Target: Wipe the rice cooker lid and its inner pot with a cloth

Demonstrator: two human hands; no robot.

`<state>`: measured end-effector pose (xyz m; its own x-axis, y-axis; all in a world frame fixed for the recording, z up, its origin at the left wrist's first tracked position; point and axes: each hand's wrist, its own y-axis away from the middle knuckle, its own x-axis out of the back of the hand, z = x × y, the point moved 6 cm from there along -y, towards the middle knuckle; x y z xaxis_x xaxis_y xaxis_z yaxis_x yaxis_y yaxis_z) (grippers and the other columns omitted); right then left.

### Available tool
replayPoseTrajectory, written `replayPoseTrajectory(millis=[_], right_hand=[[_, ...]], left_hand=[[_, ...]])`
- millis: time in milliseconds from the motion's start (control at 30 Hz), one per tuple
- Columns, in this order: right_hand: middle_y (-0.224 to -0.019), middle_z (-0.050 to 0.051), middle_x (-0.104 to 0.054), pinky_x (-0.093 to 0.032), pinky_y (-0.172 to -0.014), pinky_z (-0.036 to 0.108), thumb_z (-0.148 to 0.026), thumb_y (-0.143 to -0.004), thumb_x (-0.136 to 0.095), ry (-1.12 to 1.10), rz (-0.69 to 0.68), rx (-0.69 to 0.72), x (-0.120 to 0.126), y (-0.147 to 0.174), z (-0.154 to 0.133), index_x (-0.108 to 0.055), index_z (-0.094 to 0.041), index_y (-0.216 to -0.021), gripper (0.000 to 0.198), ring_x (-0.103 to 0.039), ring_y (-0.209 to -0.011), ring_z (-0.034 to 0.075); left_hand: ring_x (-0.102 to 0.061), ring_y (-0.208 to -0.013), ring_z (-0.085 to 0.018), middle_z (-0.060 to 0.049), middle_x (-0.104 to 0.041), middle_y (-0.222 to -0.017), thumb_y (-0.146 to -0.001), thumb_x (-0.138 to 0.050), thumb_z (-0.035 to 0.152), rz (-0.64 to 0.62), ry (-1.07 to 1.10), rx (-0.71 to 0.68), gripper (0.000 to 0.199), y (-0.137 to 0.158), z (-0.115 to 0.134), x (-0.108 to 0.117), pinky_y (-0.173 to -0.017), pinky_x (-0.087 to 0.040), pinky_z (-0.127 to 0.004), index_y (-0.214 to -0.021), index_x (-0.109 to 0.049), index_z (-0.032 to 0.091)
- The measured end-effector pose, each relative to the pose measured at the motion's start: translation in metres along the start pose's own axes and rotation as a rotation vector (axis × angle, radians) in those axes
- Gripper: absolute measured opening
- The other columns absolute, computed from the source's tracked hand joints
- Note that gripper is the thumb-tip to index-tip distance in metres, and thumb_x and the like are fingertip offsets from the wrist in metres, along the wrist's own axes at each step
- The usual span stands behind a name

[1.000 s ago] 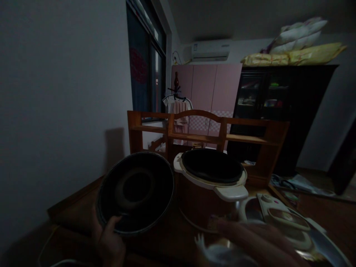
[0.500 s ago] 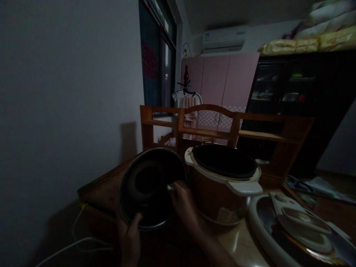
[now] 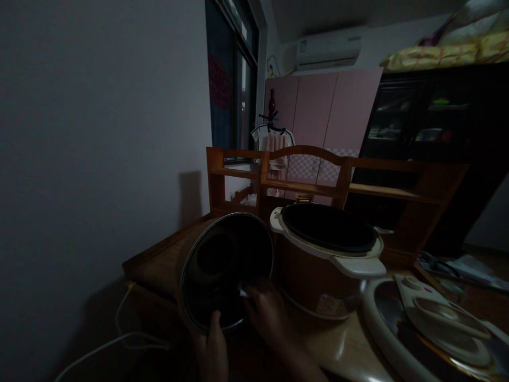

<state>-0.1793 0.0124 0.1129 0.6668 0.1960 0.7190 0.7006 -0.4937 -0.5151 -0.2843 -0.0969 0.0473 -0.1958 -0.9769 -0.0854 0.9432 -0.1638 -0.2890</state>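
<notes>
A dark, round cooking pot (image 3: 226, 265) is tilted on its side at the table's left, its mouth turned to me. My left hand (image 3: 212, 342) grips the lower rim, thumb inside and fingers hidden behind the wall. At the lower right of the mouth is my right hand (image 3: 264, 307), blurred, its fingers closed on a small white thing (image 3: 243, 292) too dim to identify. Right of it stands a brown electric cooker (image 3: 310, 276) with white handles and a black interior. Its white-rimmed lid (image 3: 445, 318) lies at the right.
A wooden shelf frame (image 3: 306, 185) rises along the table's back edge. The white wall (image 3: 99, 132) is close on the left. A white cord (image 3: 99, 353) hangs at the lower left. Farther back are a pink wardrobe (image 3: 314, 111) and a dark cabinet (image 3: 429, 127).
The pot has turned slightly, showing more of its outer left side. My right hand has moved lower near the rim. The view has shifted a little, so things sit farther right.
</notes>
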Motion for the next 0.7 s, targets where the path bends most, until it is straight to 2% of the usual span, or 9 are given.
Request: replayPoseTrajectory(millis=[100,200,300,400,500,600,700], right_hand=[[-0.111,0.001,-0.066,-0.04,-0.092,0.029,-0.006,-0.084,-0.058,-0.076,-0.003,0.043,0.003,0.002,-0.006,-0.065,-0.025,-0.109,0.033,-0.055,-0.107,0.019],[-0.116,0.002,-0.065,-0.039,-0.095,0.031,-0.009,-0.087,-0.056,-0.159,0.023,0.031,0.006,0.002,-0.008,-0.063,-0.025,-0.114,0.033,-0.053,-0.11,0.02],[-0.11,0.003,-0.066,-0.042,-0.092,0.031,-0.021,-0.097,-0.045,-0.304,0.087,-0.044,0.011,0.001,-0.008,-0.065,-0.025,-0.112,0.025,-0.058,-0.104,0.019],[-0.11,0.003,-0.068,-0.043,-0.094,0.031,-0.033,-0.102,-0.033,-0.525,0.162,-0.15,0.015,-0.001,-0.003,-0.067,-0.025,-0.112,0.036,-0.06,-0.103,0.018],[-0.113,0.004,-0.069,-0.042,-0.099,0.034,-0.045,-0.1,-0.037,-0.712,0.256,-0.277,0.014,-0.001,0.007,-0.069,-0.022,-0.111,0.041,-0.06,-0.109,0.021],[-0.113,0.005,-0.069,-0.04,-0.101,0.036,-0.053,-0.095,-0.043,-0.859,0.368,-0.398,0.011,-0.002,0.021,-0.071,-0.02,-0.109,0.045,-0.06,-0.111,0.023],[-0.113,0.008,-0.069,-0.041,-0.103,0.039,-0.06,-0.091,-0.044,-1.049,0.451,-0.48,0.007,-0.007,0.036,-0.07,-0.016,-0.111,0.055,-0.061,-0.111,0.025]], left_hand=[[-0.033,-0.137,-0.03,-0.014,-0.04,-0.146,-0.082,-0.053,0.041,-0.003,-0.014,-0.006,0.075,-0.003,0.0,0.002,-0.115,-0.023,-0.044,-0.147,-0.027,0.015],[-0.025,-0.141,-0.031,-0.016,-0.034,-0.149,-0.081,-0.054,0.042,-0.005,-0.117,-0.108,0.079,-0.007,0.011,0.005,-0.116,-0.018,-0.047,-0.148,-0.024,0.013],[-0.021,-0.142,-0.032,-0.017,-0.029,-0.152,-0.082,-0.054,0.042,0.019,-0.23,-0.237,0.081,-0.008,0.028,0.009,-0.117,-0.012,-0.05,-0.149,-0.018,0.013],[-0.017,-0.143,-0.03,-0.016,-0.015,-0.157,-0.082,-0.056,0.04,0.03,-0.253,-0.312,0.088,-0.006,0.037,0.012,-0.116,-0.013,-0.05,-0.151,-0.007,0.017],[-0.009,-0.145,-0.03,-0.016,-0.001,-0.159,-0.083,-0.057,0.041,-0.013,-0.24,-0.302,0.092,-0.006,0.037,0.011,-0.116,-0.017,-0.048,-0.151,0.001,0.019],[-0.009,-0.145,-0.029,-0.016,0.007,-0.159,-0.085,-0.053,0.043,-0.051,-0.232,-0.218,0.09,-0.007,0.032,0.009,-0.115,-0.02,-0.045,-0.151,0.003,0.02],[-0.004,-0.145,-0.029,-0.016,0.01,-0.158,-0.087,-0.05,0.042,-0.082,-0.232,-0.191,0.085,-0.007,0.032,0.006,-0.116,-0.015,-0.043,-0.151,0.0,0.017]])
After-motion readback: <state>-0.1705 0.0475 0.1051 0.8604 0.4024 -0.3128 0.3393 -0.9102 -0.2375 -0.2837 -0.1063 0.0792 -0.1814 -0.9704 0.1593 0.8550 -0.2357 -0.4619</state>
